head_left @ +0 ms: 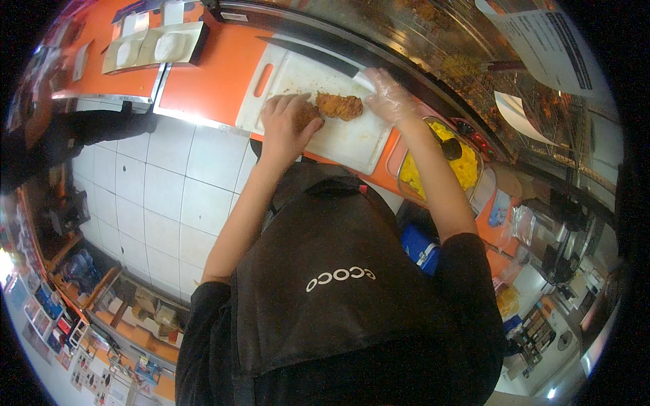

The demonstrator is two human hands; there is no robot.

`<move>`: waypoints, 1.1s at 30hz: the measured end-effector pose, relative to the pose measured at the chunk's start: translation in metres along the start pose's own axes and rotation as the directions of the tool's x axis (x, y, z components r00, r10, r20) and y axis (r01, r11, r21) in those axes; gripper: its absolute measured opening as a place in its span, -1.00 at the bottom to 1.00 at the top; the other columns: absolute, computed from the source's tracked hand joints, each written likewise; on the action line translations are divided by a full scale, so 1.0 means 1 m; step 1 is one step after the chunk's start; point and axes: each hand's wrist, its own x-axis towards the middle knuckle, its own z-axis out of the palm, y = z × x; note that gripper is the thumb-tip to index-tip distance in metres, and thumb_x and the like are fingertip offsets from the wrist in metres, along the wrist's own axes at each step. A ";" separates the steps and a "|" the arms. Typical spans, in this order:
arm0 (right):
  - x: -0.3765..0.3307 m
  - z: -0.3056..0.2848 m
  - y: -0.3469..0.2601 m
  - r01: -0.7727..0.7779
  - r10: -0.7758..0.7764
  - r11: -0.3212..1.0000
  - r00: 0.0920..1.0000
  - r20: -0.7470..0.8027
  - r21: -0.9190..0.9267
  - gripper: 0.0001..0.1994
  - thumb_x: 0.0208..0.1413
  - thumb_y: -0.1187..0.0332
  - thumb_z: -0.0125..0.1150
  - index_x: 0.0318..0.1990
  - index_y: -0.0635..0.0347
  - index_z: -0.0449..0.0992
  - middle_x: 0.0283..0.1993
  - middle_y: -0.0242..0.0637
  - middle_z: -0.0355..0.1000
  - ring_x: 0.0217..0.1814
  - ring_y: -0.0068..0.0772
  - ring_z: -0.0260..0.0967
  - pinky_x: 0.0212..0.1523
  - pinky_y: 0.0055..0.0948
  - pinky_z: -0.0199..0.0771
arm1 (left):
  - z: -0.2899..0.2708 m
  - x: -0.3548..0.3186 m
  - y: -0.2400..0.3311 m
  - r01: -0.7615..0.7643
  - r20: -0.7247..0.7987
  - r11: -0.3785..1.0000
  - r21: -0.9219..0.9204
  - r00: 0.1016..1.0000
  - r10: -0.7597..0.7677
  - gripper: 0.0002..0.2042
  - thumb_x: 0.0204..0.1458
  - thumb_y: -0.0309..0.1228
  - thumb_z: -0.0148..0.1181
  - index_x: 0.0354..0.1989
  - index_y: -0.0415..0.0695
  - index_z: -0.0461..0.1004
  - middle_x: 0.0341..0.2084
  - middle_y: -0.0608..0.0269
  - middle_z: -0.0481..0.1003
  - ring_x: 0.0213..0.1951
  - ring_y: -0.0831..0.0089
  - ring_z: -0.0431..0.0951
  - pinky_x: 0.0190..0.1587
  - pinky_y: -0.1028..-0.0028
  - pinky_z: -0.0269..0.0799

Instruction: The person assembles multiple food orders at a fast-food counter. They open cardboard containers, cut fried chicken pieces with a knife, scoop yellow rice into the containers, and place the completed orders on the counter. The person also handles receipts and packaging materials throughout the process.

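Observation:
A white cutting board [338, 145] with a handle slot lies on the orange counter [210, 74]. On it sits a brown fried cutlet [340, 105], with a second fried piece [308, 115] beside it. My left hand [284, 125] is bare and presses down on that second piece, fingers spread over it. My right hand [389, 95] wears a clear plastic glove and grips the handle of a large knife [308, 54]. The dark blade lies along the board's far edge, pointing left, just beyond the cutlet.
A clear tub of yellow food [467, 172] with a black scoop [448, 145] stands right of the board. A tray of white packets [156, 44] sits at the far left of the counter. A glass display case [433, 34] runs behind. White floor tiles [169, 196] lie below.

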 end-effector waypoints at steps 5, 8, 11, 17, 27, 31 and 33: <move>-0.034 -0.036 -0.018 -0.172 0.164 0.979 0.983 0.083 0.105 -0.38 0.18 0.35 0.21 0.41 -0.10 0.23 0.37 -0.04 0.35 0.39 0.04 0.33 0.38 -0.10 0.33 | 0.014 0.047 -0.004 -0.091 0.308 0.995 0.050 0.949 0.072 -0.43 -0.13 -0.33 0.50 0.14 -0.04 0.50 0.05 0.21 0.53 0.15 0.08 0.39 0.25 0.05 0.21; -0.062 -0.044 -0.019 -0.048 0.057 0.987 0.997 -0.055 0.153 -0.43 0.18 0.38 0.20 0.37 -0.10 0.29 0.29 -0.05 0.42 0.34 0.00 0.39 0.32 -0.12 0.39 | 0.017 0.047 0.000 -0.305 0.189 0.937 0.171 0.944 0.272 -0.43 -0.17 -0.29 0.51 0.11 0.04 0.51 0.03 0.26 0.52 0.15 0.06 0.40 0.24 0.05 0.22; -0.088 -0.041 -0.015 -0.030 0.061 0.964 0.992 -0.109 0.264 -0.49 0.20 0.36 0.19 0.33 -0.05 0.37 0.23 -0.04 0.47 0.26 0.01 0.45 0.24 -0.14 0.47 | 0.018 0.031 0.007 -0.324 0.159 0.937 0.134 0.940 0.302 -0.43 -0.20 -0.28 0.52 0.09 0.06 0.51 0.00 0.26 0.53 0.14 0.04 0.41 0.23 0.06 0.23; -0.130 -0.023 -0.022 -0.188 0.247 0.874 0.966 -0.077 0.449 -0.57 0.19 0.39 0.22 0.23 0.02 0.44 0.02 -0.02 0.56 0.04 0.03 0.55 0.05 -0.20 0.54 | -0.008 0.006 -0.002 -0.114 0.071 0.993 0.009 0.991 0.114 -0.47 -0.17 -0.34 0.54 0.05 0.02 0.53 -0.04 0.18 0.51 0.11 0.06 0.40 0.19 0.08 0.25; -0.142 -0.012 -0.032 -0.182 0.260 0.858 0.960 -0.101 0.480 -0.68 0.21 0.28 0.22 0.08 0.11 0.43 -0.12 0.11 0.56 -0.02 0.25 0.54 -0.06 -0.06 0.54 | 0.020 0.046 -0.009 -0.111 0.053 0.990 0.084 0.993 0.107 -0.61 0.11 -0.36 0.32 0.15 -0.02 0.53 0.01 0.18 0.55 0.14 0.06 0.40 0.23 0.10 0.22; -0.144 -0.011 -0.040 -0.263 0.315 0.821 0.949 -0.018 0.506 -0.70 0.23 0.26 0.22 0.06 0.11 0.44 -0.14 0.10 0.57 -0.05 0.27 0.55 -0.07 -0.02 0.54 | 0.032 0.074 -0.010 -0.110 0.195 0.973 0.203 0.978 0.070 -0.61 0.15 -0.25 0.29 0.14 -0.06 0.54 -0.08 0.11 0.61 0.10 0.04 0.49 0.20 0.14 0.33; -0.148 -0.013 -0.045 -0.241 0.312 0.836 0.948 -0.066 0.493 -0.71 0.24 0.25 0.22 0.05 0.11 0.44 -0.13 0.11 0.57 -0.04 0.25 0.55 -0.08 -0.02 0.54 | 0.026 0.080 -0.005 -0.091 0.287 0.964 0.251 0.958 0.016 -0.59 0.10 -0.22 0.37 0.09 -0.10 0.55 -0.18 0.06 0.63 -0.01 0.04 0.57 0.09 0.16 0.43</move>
